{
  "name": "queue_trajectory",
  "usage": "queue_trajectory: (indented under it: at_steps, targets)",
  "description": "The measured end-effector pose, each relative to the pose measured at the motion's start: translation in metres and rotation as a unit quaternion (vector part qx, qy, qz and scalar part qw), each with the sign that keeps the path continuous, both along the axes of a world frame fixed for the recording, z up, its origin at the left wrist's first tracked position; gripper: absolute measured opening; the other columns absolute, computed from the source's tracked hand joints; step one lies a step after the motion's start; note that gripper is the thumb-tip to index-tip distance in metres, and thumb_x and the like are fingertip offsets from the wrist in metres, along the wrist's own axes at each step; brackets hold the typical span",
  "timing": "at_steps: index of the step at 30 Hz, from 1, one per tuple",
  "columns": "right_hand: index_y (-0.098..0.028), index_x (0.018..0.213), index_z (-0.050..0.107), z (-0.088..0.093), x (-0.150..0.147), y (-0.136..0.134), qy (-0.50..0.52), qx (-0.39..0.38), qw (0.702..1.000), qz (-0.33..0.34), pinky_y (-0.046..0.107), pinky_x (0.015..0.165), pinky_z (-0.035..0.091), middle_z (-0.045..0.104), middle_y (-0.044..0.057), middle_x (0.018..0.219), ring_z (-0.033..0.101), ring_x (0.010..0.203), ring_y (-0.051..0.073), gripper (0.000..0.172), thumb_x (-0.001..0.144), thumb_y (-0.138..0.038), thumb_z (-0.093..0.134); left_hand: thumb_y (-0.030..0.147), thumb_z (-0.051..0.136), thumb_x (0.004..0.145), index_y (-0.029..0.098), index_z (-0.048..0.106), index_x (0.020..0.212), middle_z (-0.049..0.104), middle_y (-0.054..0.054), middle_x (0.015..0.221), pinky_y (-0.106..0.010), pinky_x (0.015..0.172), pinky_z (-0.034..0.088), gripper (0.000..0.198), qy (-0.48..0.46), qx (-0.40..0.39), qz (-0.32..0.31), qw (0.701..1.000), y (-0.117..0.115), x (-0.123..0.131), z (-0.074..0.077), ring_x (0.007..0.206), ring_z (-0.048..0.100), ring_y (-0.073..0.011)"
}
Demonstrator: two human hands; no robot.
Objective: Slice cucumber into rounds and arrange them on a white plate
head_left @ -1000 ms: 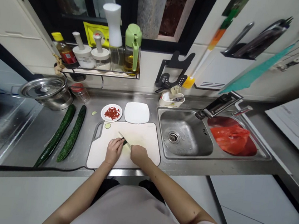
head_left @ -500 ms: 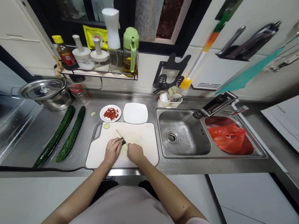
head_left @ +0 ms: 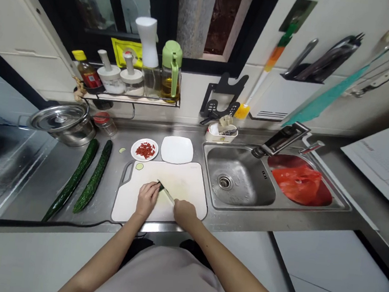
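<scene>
My left hand point(head_left: 147, 198) is closed on a small dark green piece of cucumber point(head_left: 161, 187) on the white cutting board point(head_left: 189, 187); most of the piece is hidden by the fingers. My right hand point(head_left: 184, 213) grips a knife point(head_left: 168, 196), its blade slanting up and left with the tip at the cucumber piece. A pale round cucumber slice point(head_left: 139, 166) lies at the board's upper left corner. Behind the board stand a small plate of chopped red pieces point(head_left: 145, 150) and a white square plate point(head_left: 177, 149).
Two whole cucumbers point(head_left: 93, 177) lie on the steel counter to the left, before a lidded pot point(head_left: 64, 124). A double sink point(head_left: 240, 179) with a red plastic bag point(head_left: 297, 183) is on the right. A rack point(head_left: 133, 98) of seasoning bottles hangs at the back.
My right hand has drawn the knife back toward the lower right, so its tip is now near the cucumber piece instead of beyond it. My left hand stays about where it was.
</scene>
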State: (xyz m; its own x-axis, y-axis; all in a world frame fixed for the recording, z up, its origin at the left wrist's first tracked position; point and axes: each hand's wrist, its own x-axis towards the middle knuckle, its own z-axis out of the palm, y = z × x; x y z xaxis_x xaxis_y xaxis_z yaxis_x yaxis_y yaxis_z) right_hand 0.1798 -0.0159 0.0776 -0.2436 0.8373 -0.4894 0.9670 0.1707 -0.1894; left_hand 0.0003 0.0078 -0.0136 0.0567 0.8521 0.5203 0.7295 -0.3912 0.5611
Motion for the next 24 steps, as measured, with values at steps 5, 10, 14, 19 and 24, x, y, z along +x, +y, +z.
queue_trajectory:
  at_steps: [5, 10, 14, 19, 24]
  targets:
    - [-0.014, 0.105, 0.059, 0.004, 0.000, 0.001, -0.003, -0.003, 1.000, -0.007, 0.034, 0.077, 0.047, 0.068, 0.015, 0.094, 0.065, 0.095, 0.024, 0.027, 0.089, -0.015, 0.037, 0.024, 0.049, 0.092, 0.021, 0.067, 0.103, 0.067, -0.008, 0.103, -0.038, 0.088, 0.048, 0.022, 0.001, -0.006, 0.001, 1.000, 0.000, 0.000, 0.001, 0.099, 0.059, -0.0196]
    - [-0.014, 0.103, 0.060, 0.002, -0.009, 0.012, 0.005, 0.008, 1.000, -0.004, 0.033, 0.076, 0.048, 0.069, 0.014, 0.093, 0.066, 0.093, 0.024, 0.028, 0.088, -0.014, 0.037, 0.023, 0.048, 0.092, 0.021, 0.066, 0.104, 0.067, -0.008, 0.102, -0.039, 0.087, 0.049, 0.022, -0.001, -0.004, -0.001, 1.000, 0.000, 0.000, 0.000, 0.099, 0.060, -0.0200]
    - [-0.014, 0.103, 0.061, 0.003, -0.017, 0.024, 0.015, 0.022, 1.000, 0.000, 0.032, 0.076, 0.048, 0.069, 0.014, 0.096, 0.066, 0.094, 0.023, 0.028, 0.089, -0.016, 0.037, 0.023, 0.048, 0.091, 0.022, 0.066, 0.105, 0.067, -0.007, 0.102, -0.038, 0.086, 0.050, 0.022, -0.001, -0.004, 0.000, 1.000, 0.001, 0.001, 0.001, 0.099, 0.060, -0.0199]
    - [-0.013, 0.106, 0.062, 0.005, -0.026, 0.038, 0.027, 0.024, 0.999, 0.004, 0.032, 0.079, 0.047, 0.069, 0.015, 0.100, 0.064, 0.098, 0.022, 0.029, 0.090, -0.018, 0.038, 0.022, 0.049, 0.091, 0.022, 0.066, 0.104, 0.068, -0.007, 0.101, -0.038, 0.085, 0.050, 0.022, -0.003, 0.004, 0.004, 1.000, 0.001, 0.002, 0.002, 0.098, 0.060, -0.0199]
    - [-0.012, 0.107, 0.062, 0.008, -0.031, 0.042, 0.031, 0.029, 0.999, 0.006, 0.032, 0.080, 0.046, 0.069, 0.015, 0.101, 0.064, 0.099, 0.023, 0.031, 0.091, -0.020, 0.037, 0.023, 0.048, 0.092, 0.022, 0.066, 0.104, 0.068, -0.008, 0.101, -0.039, 0.085, 0.050, 0.022, -0.001, 0.012, 0.007, 1.000, 0.001, 0.002, 0.002, 0.096, 0.061, -0.0199]
